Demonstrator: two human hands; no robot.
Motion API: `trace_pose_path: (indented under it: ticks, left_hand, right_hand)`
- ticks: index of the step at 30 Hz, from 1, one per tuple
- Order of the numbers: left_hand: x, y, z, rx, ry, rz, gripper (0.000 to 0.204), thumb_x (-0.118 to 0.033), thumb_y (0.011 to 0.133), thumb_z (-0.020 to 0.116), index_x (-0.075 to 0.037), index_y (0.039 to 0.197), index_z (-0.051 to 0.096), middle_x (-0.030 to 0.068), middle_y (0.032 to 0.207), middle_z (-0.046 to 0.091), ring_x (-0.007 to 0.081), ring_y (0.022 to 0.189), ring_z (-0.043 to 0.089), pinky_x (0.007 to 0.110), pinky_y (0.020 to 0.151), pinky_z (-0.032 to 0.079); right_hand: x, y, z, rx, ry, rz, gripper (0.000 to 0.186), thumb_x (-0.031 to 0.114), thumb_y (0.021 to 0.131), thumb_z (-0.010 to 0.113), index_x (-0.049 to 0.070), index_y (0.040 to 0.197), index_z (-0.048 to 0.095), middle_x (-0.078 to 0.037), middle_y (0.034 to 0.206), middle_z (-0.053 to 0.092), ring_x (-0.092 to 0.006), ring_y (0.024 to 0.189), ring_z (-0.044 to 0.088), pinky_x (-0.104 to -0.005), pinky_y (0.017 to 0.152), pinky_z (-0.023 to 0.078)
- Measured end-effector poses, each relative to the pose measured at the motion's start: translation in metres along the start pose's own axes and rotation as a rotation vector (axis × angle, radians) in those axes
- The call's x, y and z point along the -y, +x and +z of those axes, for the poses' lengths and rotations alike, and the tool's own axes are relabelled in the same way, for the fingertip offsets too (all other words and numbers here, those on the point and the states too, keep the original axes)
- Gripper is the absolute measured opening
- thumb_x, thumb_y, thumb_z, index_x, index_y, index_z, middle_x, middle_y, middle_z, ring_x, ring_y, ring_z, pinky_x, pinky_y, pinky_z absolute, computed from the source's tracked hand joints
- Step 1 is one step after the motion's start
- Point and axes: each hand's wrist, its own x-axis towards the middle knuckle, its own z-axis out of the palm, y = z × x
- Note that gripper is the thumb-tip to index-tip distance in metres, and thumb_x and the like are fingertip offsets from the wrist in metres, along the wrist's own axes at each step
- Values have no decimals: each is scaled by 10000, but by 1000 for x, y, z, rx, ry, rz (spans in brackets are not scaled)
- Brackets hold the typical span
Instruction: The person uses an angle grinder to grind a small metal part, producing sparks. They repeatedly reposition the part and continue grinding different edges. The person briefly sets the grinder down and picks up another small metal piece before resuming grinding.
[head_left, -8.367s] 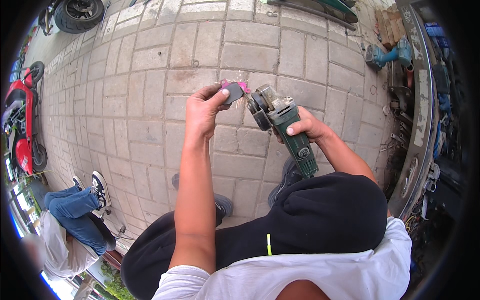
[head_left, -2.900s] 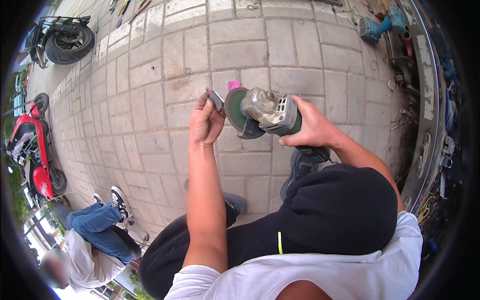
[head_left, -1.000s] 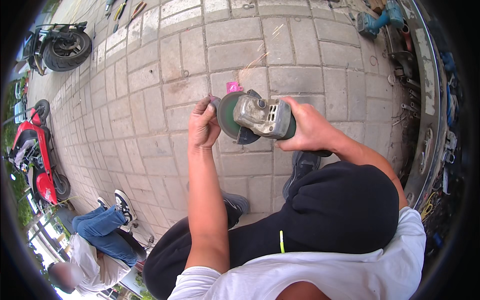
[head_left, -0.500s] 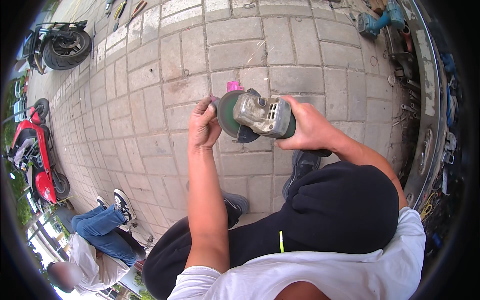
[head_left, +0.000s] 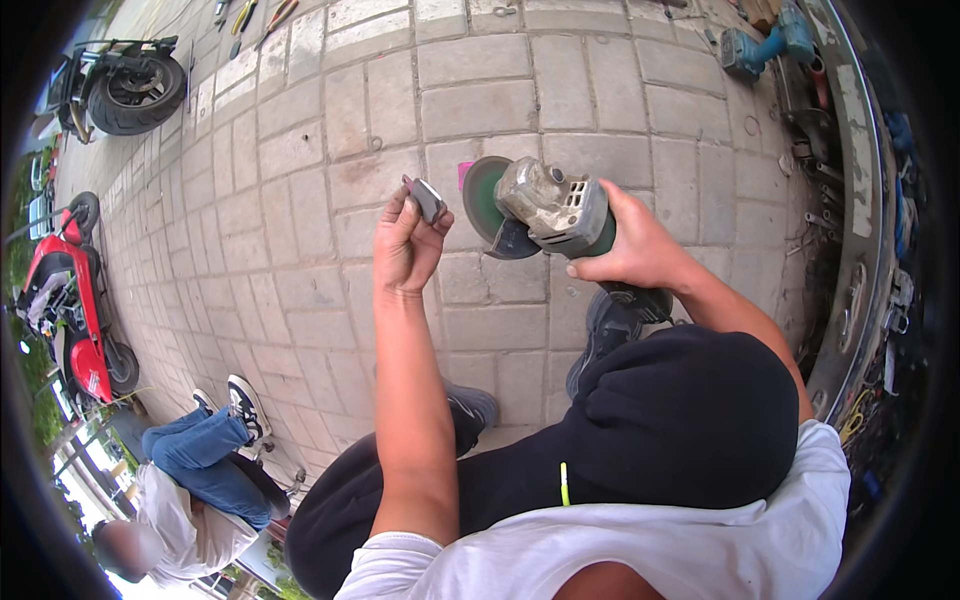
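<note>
The left hand (head_left: 410, 248) pinches a dark, flat, bright-edged brake pad (head_left: 426, 201); the right hand (head_left: 642, 245) wraps a green angle grinder (head_left: 552, 208).

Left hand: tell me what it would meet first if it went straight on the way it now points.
The way looks free as far as the picture shows: the left hand, holding a thin dark pad, points out over the paving. Its height is hard to judge.

Diffuse daylight is brightening the paving blocks (head_left: 475, 108) and blowing out at lower left, while fisheye distortion is bending the dark-rimmed edges.
</note>
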Motion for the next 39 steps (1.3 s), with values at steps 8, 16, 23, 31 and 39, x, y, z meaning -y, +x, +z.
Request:
trace_pose_path:
  ticks: [8,16,23,31,39]
  left_hand:
    - [4,3,6,-186,27,-13,229,-152,935,656,-147,1163,641,78,1053,675,221,863,632,406,803,531]
    - [4,2,16,-212,85,5,269,-113,927,660,-113,1189,596,99,1062,671,225,853,638,392,788,541]
    - [5,3,17,-221,154,46,255,-97,921,663,-75,1168,601,99,1068,675,232,877,648,395,798,547]
    - [4,3,25,-153,196,56,213,-69,931,641,-82,1141,669,69,1084,699,163,893,657,314,806,541]
    - [2,3,23,-129,199,60,214,-62,924,647,-75,1136,673,78,1092,699,178,918,662,325,827,543]
  right_hand:
    - [-2,0,-4,39,75,27,875,208,590,853,-88,1307,447,-183,1166,621,-246,1094,595,-345,976,448]
    - [-1,3,-3,66,74,24,842,216,592,845,-78,1281,461,-186,1147,622,-253,1075,598,-348,969,450]
    - [-2,4,-3,69,-73,-6,950,264,585,845,-150,1313,396,-257,1164,608,-309,1097,607,-363,978,452]
    - [-2,6,-2,80,-121,-18,999,282,584,845,-179,1329,364,-285,1176,602,-327,1116,606,-364,984,450]
    - [-2,8,-2,85,-141,-33,991,289,574,845,-177,1316,380,-295,1177,600,-344,1124,603,-371,985,449]
